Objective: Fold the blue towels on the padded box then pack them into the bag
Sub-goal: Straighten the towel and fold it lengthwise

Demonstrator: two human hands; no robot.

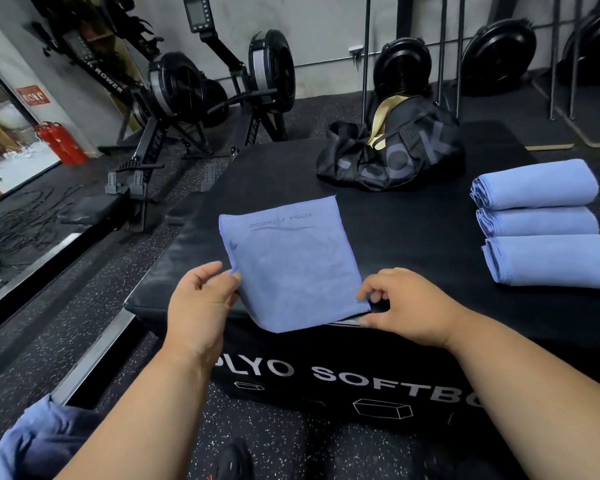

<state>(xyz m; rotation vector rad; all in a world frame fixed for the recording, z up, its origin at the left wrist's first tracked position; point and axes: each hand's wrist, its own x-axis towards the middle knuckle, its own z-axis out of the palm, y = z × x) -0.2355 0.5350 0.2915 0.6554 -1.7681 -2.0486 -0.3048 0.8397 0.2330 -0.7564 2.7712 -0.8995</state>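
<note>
A black padded box (413, 237) printed with "PLYO SOFTBO…" on its near side fills the middle of a gym floor. On its top, at the near edge, lies a blue towel (288, 265) folded to a rough square, with "YOGA FITNESS" printed upside down along its far edge; its near corner hangs slightly over the box edge.

The left hand (201, 299) holds the towel's near-left edge, fingers curled under the cloth and thumb on top. The right hand (406, 303) pinches the towel's near-right corner between thumb and curled fingers; something dark and thin seems to sit under that corner, but it is too small to tell.

On the right of the box top, well apart from the hands, three folded blue towels (541, 223) lie in a row running from far to near, touching one another. At the far side sits a black duffel bag (392, 154), slumped, its top gaping to show a pale yellow lining.

Beyond the box to the far left stand black rowing machines (208, 84). Two red fire extinguishers (61, 142) stand by the left wall. A bundle of blue cloth (32, 441) shows at the near-left corner.
</note>
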